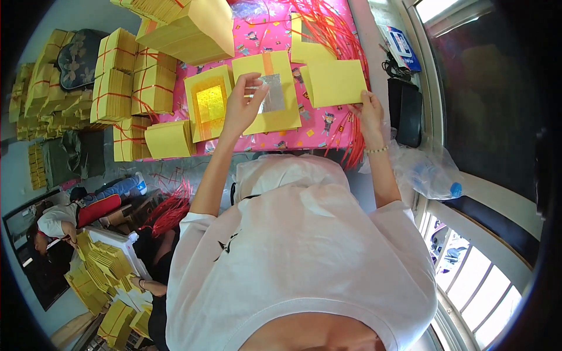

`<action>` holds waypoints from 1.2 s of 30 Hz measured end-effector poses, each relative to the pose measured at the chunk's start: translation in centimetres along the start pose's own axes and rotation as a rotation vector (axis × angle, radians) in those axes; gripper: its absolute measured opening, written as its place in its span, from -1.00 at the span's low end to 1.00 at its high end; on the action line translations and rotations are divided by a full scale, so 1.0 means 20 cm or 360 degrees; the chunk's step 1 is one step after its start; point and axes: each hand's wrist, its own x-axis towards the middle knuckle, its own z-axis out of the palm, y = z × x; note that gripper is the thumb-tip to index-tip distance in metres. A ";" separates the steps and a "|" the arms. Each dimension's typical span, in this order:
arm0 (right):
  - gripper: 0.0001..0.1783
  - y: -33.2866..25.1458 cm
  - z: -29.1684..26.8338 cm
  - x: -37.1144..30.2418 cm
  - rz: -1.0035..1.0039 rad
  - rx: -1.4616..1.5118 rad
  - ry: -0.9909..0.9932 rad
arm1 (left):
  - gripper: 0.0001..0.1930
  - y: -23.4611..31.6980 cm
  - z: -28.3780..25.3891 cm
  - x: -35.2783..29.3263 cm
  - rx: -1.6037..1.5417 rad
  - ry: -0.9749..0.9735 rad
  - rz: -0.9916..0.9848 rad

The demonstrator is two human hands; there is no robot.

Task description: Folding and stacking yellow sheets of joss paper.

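Observation:
My right hand (371,119) pinches the lower right corner of a folded yellow paper sheet (336,83), fingers in part behind it. My left hand (244,106) hovers at the left edge of a silver foil square on a yellow paper stack (290,108). Its fingers are loosely bent and apart, with nothing seen between them. Beside that hand, on the left, lies a yellow paper stack with a gold foil square (211,103). Another yellow sheet with a dull foil patch (313,51) lies farther back, partly under red strings. All rest on a pink patterned table cover (257,35).
Tied yellow paper bundles (114,96) are piled at the left, with a large paper block (190,38) behind. Red strings (345,35) hang over the table's right side. A plastic bag with a bottle (430,175) is at my right. Other people work at a paper-covered table (130,248) lower left.

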 end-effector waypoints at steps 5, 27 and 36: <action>-0.78 0.33 -0.09 0.18 0.0043 -0.0129 0.0199 | -0.66 -0.10 -0.03 -0.15 0.0337 -0.0224 -0.0012; -0.60 0.07 0.31 -0.22 -0.1294 -0.1572 -0.0892 | -0.55 -0.29 -0.03 -0.22 0.1263 -0.0412 0.0473; -0.71 0.07 0.46 -0.28 -0.1486 -0.1852 -0.1445 | -0.72 -0.31 -0.08 -0.20 0.0962 -0.0419 0.0410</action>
